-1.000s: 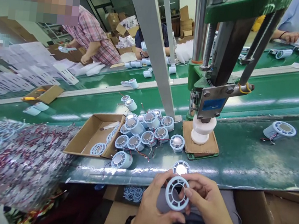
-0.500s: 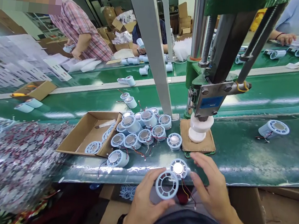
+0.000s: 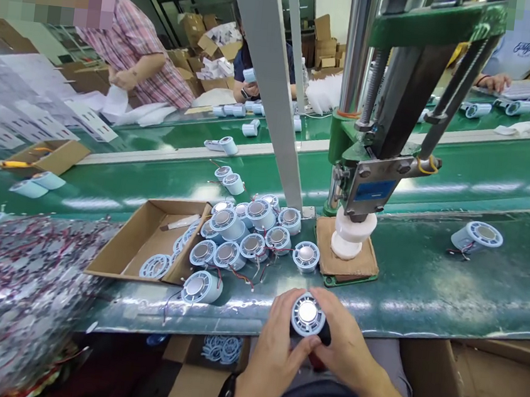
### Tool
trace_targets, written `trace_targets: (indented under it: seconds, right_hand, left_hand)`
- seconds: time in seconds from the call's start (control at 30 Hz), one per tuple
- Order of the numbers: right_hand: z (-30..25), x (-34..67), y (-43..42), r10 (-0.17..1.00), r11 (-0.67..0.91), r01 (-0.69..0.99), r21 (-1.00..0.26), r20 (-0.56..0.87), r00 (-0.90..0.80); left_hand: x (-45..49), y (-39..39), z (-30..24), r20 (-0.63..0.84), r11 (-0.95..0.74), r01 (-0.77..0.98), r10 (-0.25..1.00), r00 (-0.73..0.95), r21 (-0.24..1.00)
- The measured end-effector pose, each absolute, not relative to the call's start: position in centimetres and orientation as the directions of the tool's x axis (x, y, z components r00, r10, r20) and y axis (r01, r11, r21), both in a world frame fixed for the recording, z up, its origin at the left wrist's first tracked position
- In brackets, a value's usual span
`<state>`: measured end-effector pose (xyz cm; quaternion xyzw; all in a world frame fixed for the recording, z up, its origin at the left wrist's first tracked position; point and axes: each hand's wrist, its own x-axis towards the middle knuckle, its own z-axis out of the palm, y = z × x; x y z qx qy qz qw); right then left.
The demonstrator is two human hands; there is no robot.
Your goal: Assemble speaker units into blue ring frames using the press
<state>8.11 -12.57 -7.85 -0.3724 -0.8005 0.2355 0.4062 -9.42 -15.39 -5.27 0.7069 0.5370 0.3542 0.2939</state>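
My left hand (image 3: 277,351) and my right hand (image 3: 344,346) are closed together around one round pale blue part with a shiny metal centre (image 3: 307,315), held at the near edge of the green bench (image 3: 426,285). A dark piece shows under the part, between my fingers. Just beyond my hands stands a hand press (image 3: 371,178) with a white round die (image 3: 350,236) on a cardboard pad (image 3: 344,260). A cluster of several like blue parts with red wires (image 3: 246,234) lies left of the press.
An open cardboard box (image 3: 147,240) holds blue rings at left. A heap of red-wired parts (image 3: 12,298) fills the near left. One blue part (image 3: 476,236) lies alone at right. Other people work across the belt. A cardboard carton (image 3: 472,391) sits below at right.
The open blue ring held in my left hand has been brought onto the metal-centred part from the bench edge. My right hand moved in, and both hands now clasp the joined part.
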Motion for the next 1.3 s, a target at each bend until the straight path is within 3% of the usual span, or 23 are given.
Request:
trace_targets:
  seconds: [0.33, 0.57, 0.8, 0.97, 1.1, 1.17, 1.2, 1.27, 1.3]
  right_hand:
    - [-8.3, 8.2, -12.5, 0.83, 0.549, 0.399, -0.734, 0.422, -0.364]
    - [-8.3, 8.2, -12.5, 0.847, 0.517, 0.395, -0.76, 0.388, -0.363]
    - [-7.9, 8.3, -12.1, 0.851, 0.473, 0.338, -0.814, 0.321, -0.416]
    - [-7.4, 8.6, -11.8, 0.8, 0.55, 0.417, -0.724, 0.312, -0.513]
    - [-0.9, 10.9, -10.6, 0.723, 0.646, 0.513, -0.566, 0.237, -0.649]
    - [5.5, 12.8, -9.2, 0.7, 0.705, 0.529, -0.473, 0.342, -0.627]
    - [9.2, 13.7, -8.2, 0.695, 0.716, 0.578, -0.391, 0.479, -0.537]
    - [16.9, 15.1, -5.5, 0.547, 0.672, 0.718, -0.183, 0.775, -0.315]
    - [20.5, 15.5, -3.7, 0.461, 0.609, 0.785, -0.111, 0.856, -0.236]
  left_hand:
    - [-8.4, -15.4, -5.0, 0.233, -0.267, 0.704, 0.961, 0.147, 0.658]
    - [-8.7, -14.8, -3.4, 0.203, -0.308, 0.693, 0.951, 0.232, 0.652]
    - [-7.3, -16.3, -5.7, 0.229, -0.215, 0.713, 0.97, 0.079, 0.667]
    - [-6.7, -16.3, -6.7, 0.24, -0.201, 0.699, 0.97, 0.043, 0.686]
    - [-6.9, -15.5, -6.9, 0.23, -0.164, 0.616, 0.973, -0.029, 0.77]
    - [-7.0, -14.4, -5.9, 0.208, -0.131, 0.57, 0.976, -0.071, 0.811]
    - [-7.1, -13.6, -5.0, 0.203, -0.129, 0.547, 0.976, -0.076, 0.827]
    - [-7.0, -11.4, -2.8, 0.199, -0.144, 0.487, 0.978, -0.062, 0.861]
    - [-6.8, -10.1, -1.6, 0.197, -0.153, 0.446, 0.979, -0.052, 0.882]
